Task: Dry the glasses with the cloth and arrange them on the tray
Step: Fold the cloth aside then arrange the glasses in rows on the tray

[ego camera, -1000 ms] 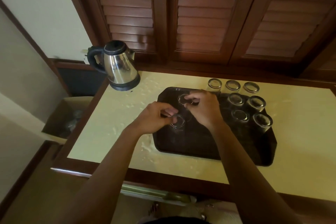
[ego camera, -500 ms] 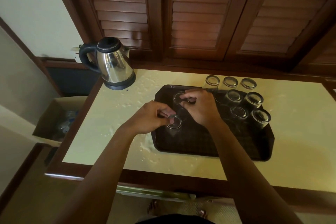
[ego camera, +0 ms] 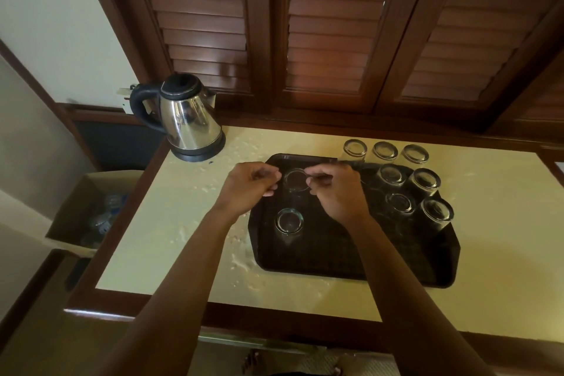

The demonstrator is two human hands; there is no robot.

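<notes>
While both your left hand (ego camera: 253, 181) and right hand (ego camera: 334, 189) pinch the far glass (ego camera: 295, 181) on the tray (ego camera: 351, 256), you're arranging; next, probably settle it squarely.

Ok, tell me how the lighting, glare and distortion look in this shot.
Head view: dim, warm light; the kettle shows bright reflections on its steel; the dark tray swallows the clear glasses' outlines; wide-angle bending curves the shutters and counter edges.

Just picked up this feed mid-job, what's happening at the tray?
A person is arranging glasses on the dark tray. Both hands, left hand and right hand, flank the far-left glass; whether either touches it is unclear. Another glass stands nearer. Four stand at the tray's right, three behind it. No cloth is visible.
</notes>
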